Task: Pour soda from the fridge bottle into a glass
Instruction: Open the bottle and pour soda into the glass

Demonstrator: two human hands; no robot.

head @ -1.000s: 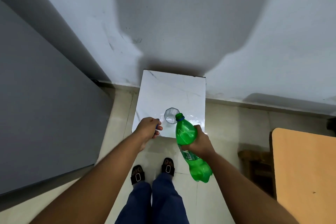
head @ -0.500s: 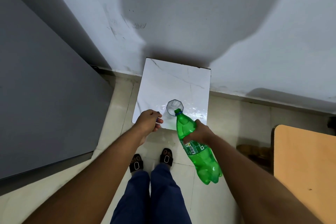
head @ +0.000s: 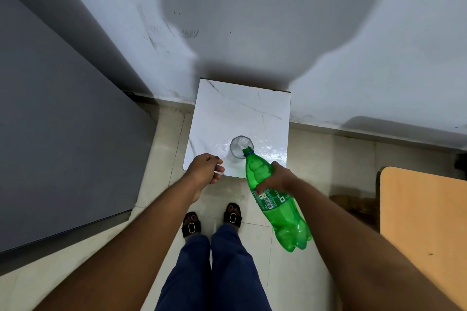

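A clear glass [head: 240,146] stands near the front edge of a small white marble-top table [head: 235,113]. My right hand [head: 279,179] grips a green soda bottle [head: 273,199] around its middle. The bottle is tilted, its open neck resting over the glass's rim, and pale foamy liquid shows inside the glass. My left hand [head: 206,168] is closed at the table's front left corner, left of the glass, with a small blue thing, seemingly the bottle cap, showing between its fingers.
A grey fridge [head: 58,134] fills the left side. A white wall [head: 252,20] rises behind the table. An orange-topped table [head: 424,222] stands at the right, with a dark stool [head: 353,207] beside it. My sandalled feet [head: 212,221] stand on a tiled floor.
The bottle has tipped further, its base swinging right and its neck reaching over the glass's rim. Foamy liquid now shows in the glass. My left hand stays put.
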